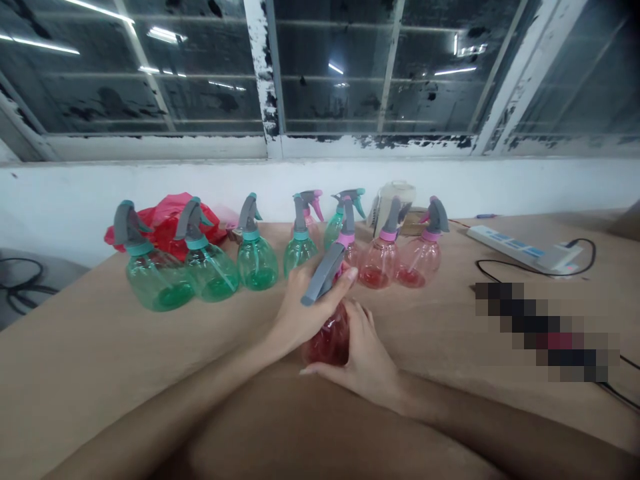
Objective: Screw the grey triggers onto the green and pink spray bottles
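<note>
While our left hand (294, 312) curls around the neck of a pink trigger spray bottle (327, 341), just under its grey spray head (323, 281), our right hand (369, 350) wraps the body lower down, with the thumb reaching across near the base. Both hands are closed on this one bottle, which sits close to the near edge of the table (75, 373), about midway between its left and right sides. Whether its base touches the surface, we cannot tell.

To handle it well, we judge that our right hand should keep the rounded body steady without squeezing it, since the thin plastic may give. Our left hand would do best to bear on the neck and stay clear of the trigger, so that no red liquid is forced out.

As far as we can tell from above, the bottle's long axis runs roughly upright, the head over the body. The head itself lies aslant: one end comes toward us and to the left, the other goes toward the table's far edge and slightly right. We think the nozzle is at the farther end, toward the other pink spray bottles (379, 265), but our fingers partly hide it.
</note>
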`<state>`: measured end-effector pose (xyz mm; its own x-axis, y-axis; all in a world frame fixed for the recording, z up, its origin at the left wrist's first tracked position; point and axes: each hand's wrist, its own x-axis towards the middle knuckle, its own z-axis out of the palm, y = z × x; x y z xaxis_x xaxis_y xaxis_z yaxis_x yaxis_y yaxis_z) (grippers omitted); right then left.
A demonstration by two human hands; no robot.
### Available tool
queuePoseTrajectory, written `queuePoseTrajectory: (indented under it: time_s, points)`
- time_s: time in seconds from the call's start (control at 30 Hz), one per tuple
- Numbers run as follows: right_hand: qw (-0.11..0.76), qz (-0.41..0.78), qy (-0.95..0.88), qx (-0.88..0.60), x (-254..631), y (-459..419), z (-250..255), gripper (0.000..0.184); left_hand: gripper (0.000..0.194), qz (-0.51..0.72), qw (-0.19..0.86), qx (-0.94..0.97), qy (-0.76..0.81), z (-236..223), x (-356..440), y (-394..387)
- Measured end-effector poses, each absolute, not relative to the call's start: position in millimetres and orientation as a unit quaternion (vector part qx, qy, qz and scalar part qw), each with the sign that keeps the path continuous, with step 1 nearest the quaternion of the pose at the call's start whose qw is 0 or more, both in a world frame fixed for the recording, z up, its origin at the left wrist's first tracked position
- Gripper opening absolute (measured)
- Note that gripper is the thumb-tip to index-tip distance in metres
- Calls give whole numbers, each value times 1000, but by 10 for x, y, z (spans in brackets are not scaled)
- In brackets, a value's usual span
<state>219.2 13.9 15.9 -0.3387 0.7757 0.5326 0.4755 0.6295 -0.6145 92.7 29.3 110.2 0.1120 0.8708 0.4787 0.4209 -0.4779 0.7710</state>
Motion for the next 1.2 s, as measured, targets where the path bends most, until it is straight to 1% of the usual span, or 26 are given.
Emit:
queuePoseTrajectory:
  time_s: [0.07, 0.23, 0.43, 0.63, 0.73, 1.03, 1.2]
  points:
    - [423, 169, -803, -384, 2194, 145, 162, 94, 19, 486, 224, 710, 457, 1107, 931, 297]
    - [426, 167, -807, -373, 2194, 150, 161, 98, 26, 483, 206, 708, 471, 1110, 932, 305]
    - [425, 194, -799, -379, 2204, 145, 164, 96, 15, 478, 245, 719, 441, 1103, 900, 330]
    - [436, 210, -795, -365, 2226, 153, 194, 85, 19, 488, 218, 717, 447, 1035, 904, 318]
    - [437, 217, -794, -362, 2236, 156, 200, 82, 20, 494, 221, 721, 433, 1041, 909, 312]
    - [437, 223, -794, -360, 2235, 164, 191, 83, 16, 482, 192, 728, 447, 1135, 925, 320]
    - [431, 214, -797, -366, 2237, 159, 207, 83, 23, 479, 186, 718, 470, 1116, 933, 315]
